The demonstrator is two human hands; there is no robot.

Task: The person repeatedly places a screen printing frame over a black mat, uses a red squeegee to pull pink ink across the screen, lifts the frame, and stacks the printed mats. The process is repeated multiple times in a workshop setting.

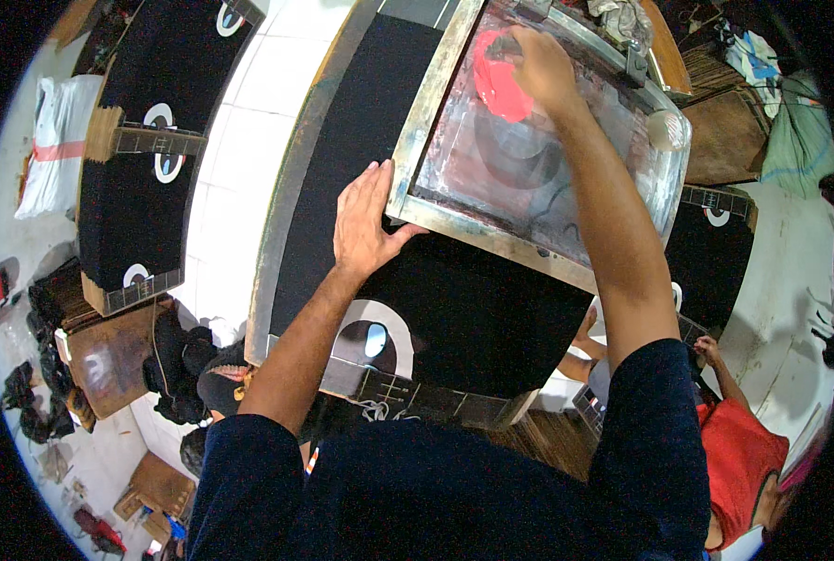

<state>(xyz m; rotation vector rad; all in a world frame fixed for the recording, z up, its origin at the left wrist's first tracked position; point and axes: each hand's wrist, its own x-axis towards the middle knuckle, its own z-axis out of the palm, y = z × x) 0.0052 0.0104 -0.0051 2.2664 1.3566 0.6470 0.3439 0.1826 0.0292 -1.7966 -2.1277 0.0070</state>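
Head view: right hand (pixel 540 65) curls around a half-hidden squeegee (pixel 503 49) in red ink (pixel 501 84); left hand (pixel 365 220), fingers spread, presses the screen frame (pixel 415 131).

White sack (pixel 60 140), pink band, far left.

Floor: white tiles (pixel 249 122), evenly lit.
Left edge: white sack (pixel 57 140), brown cardboard box (pixel 108 360), dark bags beside it.
Upper right: wooden table (pixel 725 122) bearing green cloth (pixel 800 140).
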